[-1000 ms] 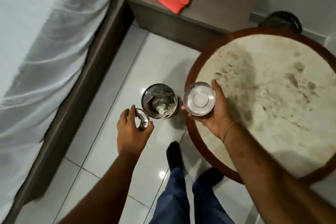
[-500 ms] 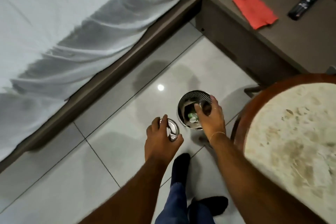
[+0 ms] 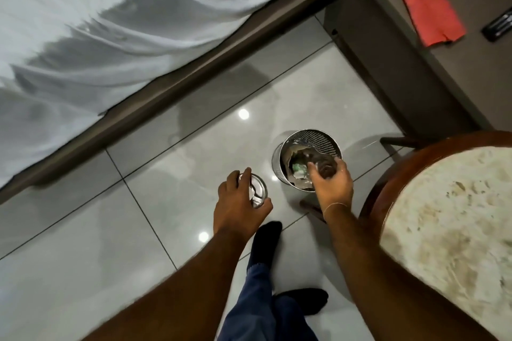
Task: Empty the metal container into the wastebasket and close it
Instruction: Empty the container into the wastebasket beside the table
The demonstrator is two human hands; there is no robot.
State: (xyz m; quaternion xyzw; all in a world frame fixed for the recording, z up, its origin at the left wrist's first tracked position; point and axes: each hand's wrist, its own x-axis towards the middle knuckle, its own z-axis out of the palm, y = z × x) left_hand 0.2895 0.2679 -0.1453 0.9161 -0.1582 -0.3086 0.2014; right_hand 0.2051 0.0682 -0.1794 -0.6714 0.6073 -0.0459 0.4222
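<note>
The right hand (image 3: 333, 184) has brought the metal container (image 3: 327, 167) from level to tipped over the wastebasket (image 3: 318, 141), so emptying is underway; the left hand (image 3: 239, 203) stays clasped on the lid (image 3: 256, 192).

One head-worn wide-angle camera looked steeply down from standing height at the tiled floor (image 3: 171, 202), bed (image 3: 83, 22) edge upper left.

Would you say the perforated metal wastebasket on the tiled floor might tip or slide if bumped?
The perforated metal wastebasket looks thin-walled, so probably light. On the glossy tiled floor it would likely slide easily. Being narrow and upright, it may tip if the right hand knocks its rim.
</note>
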